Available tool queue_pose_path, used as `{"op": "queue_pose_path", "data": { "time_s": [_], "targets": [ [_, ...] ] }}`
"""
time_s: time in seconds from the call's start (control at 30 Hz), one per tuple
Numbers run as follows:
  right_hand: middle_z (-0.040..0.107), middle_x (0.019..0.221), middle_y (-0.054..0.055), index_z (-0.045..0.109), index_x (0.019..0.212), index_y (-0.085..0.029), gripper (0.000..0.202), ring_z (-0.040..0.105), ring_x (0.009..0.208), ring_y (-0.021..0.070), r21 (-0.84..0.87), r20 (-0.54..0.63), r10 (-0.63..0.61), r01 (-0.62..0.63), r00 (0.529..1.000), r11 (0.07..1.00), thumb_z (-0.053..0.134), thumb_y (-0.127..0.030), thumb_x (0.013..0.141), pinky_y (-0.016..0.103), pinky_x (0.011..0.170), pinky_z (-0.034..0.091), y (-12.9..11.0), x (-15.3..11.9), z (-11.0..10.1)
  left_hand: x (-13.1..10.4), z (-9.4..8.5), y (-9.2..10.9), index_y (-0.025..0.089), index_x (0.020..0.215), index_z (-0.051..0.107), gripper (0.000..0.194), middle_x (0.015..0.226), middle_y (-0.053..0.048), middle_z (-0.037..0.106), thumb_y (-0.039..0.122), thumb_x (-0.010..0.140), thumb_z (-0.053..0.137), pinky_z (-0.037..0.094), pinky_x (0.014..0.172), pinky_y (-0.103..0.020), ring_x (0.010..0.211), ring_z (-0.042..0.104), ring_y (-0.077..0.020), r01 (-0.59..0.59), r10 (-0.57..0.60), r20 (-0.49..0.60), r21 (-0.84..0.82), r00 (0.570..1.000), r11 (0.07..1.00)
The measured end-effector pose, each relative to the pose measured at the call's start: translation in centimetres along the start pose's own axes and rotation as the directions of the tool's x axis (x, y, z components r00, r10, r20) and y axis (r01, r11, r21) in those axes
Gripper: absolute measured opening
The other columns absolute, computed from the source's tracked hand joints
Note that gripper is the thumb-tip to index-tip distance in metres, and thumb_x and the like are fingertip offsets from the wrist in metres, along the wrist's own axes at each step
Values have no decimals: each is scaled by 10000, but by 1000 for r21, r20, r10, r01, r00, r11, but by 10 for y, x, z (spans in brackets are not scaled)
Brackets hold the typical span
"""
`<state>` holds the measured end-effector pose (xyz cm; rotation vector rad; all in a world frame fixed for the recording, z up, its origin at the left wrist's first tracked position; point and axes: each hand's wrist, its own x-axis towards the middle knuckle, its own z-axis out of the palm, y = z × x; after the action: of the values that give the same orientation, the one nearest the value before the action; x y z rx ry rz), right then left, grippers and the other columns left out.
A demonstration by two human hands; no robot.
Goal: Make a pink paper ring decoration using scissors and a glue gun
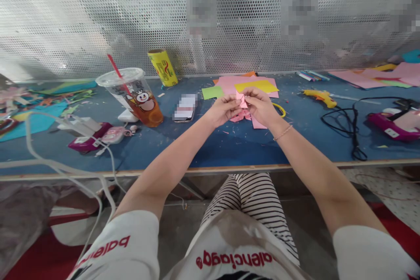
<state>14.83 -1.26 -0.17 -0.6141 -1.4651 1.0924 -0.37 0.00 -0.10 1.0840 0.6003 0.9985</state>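
Observation:
A small piece of folded pink paper [242, 99] is held up between my two hands, above the blue table. My left hand [225, 109] pinches its left side, and my right hand [259, 104] pinches its right side with the fingers curled. Just below lie more pink paper pieces [241, 116], partly hidden by my hands. Behind my hands is a stack of coloured sheets, with a yellow strip [257, 85] on top of pink paper [226, 82] and a green piece [212, 92] at the left. A yellow ring [281, 110] shows beside my right wrist.
Left of my hands are a phone [185, 107], a plastic drink cup [141, 100] with a red straw and a yellow can-shaped tube [164, 68]. To the right lie a yellow glue gun [320, 97], its black cable and a purple power strip [393, 127]. White cables [59, 165] cross the left side.

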Motion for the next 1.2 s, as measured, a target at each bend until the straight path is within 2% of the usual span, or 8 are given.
{"op": "queue_pose_path", "data": {
  "time_s": [0.17, 0.37, 0.5, 0.67, 0.83, 1.0, 1.2],
  "targets": [
    [539, 813, -8, 532, 875, -235, 142, 537, 730, 111, -76, -6, -3, 3, 1000, 997, 549, -325, 768, 276, 678, 479, 4, 1, -3, 1, -1, -1, 152, 837, 652, 103, 759, 2, 673, 129, 737, 662, 539, 724, -182, 680, 647, -54, -35, 36, -9, 22, 999, 999],
    [536, 803, -14, 562, 889, -220, 168, 502, 665, 85, -140, -52, -16, 9, 998, 990, 561, -218, 721, 235, 602, 442, 12, 5, -11, 0, 4, 1, 132, 790, 633, 118, 709, 8, 653, 115, 691, 692, 537, 677, -196, 612, 615, -50, -69, 75, -96, 71, 993, 995],
    [549, 786, -18, 575, 882, -201, 217, 507, 643, 74, -143, -59, 9, -17, 998, 990, 556, -146, 672, 218, 573, 432, 10, 6, -13, -2, 7, 2, 120, 754, 616, 170, 680, 10, 637, 149, 638, 738, 522, 648, -215, 598, 607, -61, -145, 163, -116, 147, 980, 978],
    [567, 815, -8, 565, 874, -190, 256, 543, 660, 87, -135, -1, 90, -89, 996, 987, 582, -123, 628, 229, 571, 462, 8, 6, -14, 2, 4, -2, 125, 752, 609, 189, 655, 12, 636, 173, 623, 738, 490, 625, -221, 597, 599, -71, -244, 284, -111, 280, 953, 929],
    [568, 848, -1, 541, 894, -200, 306, 544, 662, 93, -146, -17, 126, -127, 992, 981, 581, -114, 602, 232, 550, 474, 8, 7, -13, 6, 1, -4, 122, 784, 616, 195, 688, -3, 656, 155, 626, 725, 478, 623, -211, 622, 601, -71, -285, 344, -107, 367, 933, 886],
    [555, 835, 4, 507, 900, -210, 298, 523, 632, 93, -202, -66, 118, -129, 991, 971, 563, -135, 618, 234, 513, 456, 9, 6, -10, 3, 4, -1, 126, 807, 602, 233, 648, 11, 648, 176, 626, 740, 487, 578, -215, 537, 586, -65, -249, 331, -157, 391, 931, 886],
    [530, 781, -1, 475, 879, -220, 275, 514, 677, 109, -368, -99, -34, -4, 994, 930, 593, -146, 642, 261, 572, 455, 12, 7, -9, 0, 3, -1, 134, 786, 585, 256, 613, 15, 642, 250, 634, 755, 499, 540, -206, 494, 592, -68, -145, 223, -214, 331, 951, 933]
  ]
}}
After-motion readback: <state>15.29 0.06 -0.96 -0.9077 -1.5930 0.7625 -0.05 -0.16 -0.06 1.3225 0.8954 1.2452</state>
